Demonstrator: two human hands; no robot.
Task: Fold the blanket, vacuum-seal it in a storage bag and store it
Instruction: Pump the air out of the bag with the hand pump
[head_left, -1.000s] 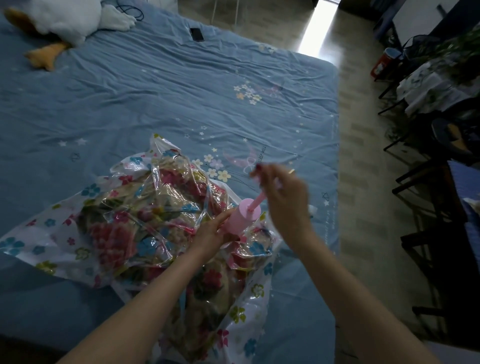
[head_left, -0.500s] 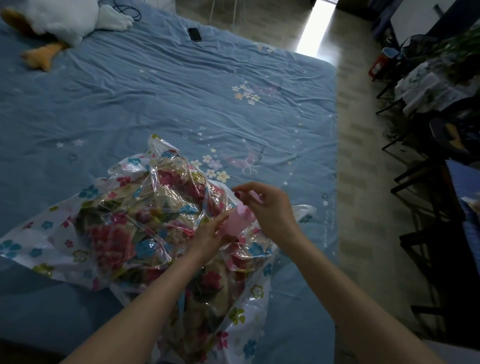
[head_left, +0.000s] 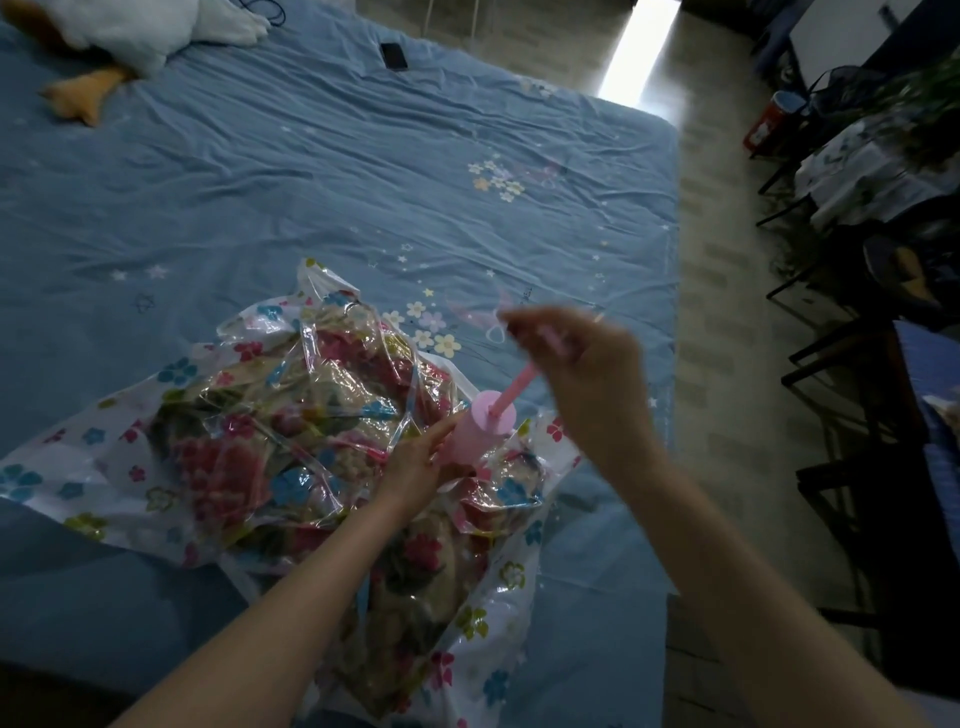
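Bed (head_left: 311, 171): blue sheet, creased, flower print. Carries all items below.
Storage bag (head_left: 104, 467): clear plastic, flower-printed, crumpled, on the bed's near part.
Blanket (head_left: 291, 441): floral, folded inside the bag.
Plush toy (head_left: 119, 26): white with orange feet, far left corner.
Hand pump (head_left: 480, 428): pink cylinder, upright on the bag, rod drawn out.
Left hand (head_left: 415, 462): grip curled round the cylinder's base.
Right hand (head_left: 576, 364): blurred; grip closed on the rod's handle.
Phone (head_left: 393, 55): dark, far edge.
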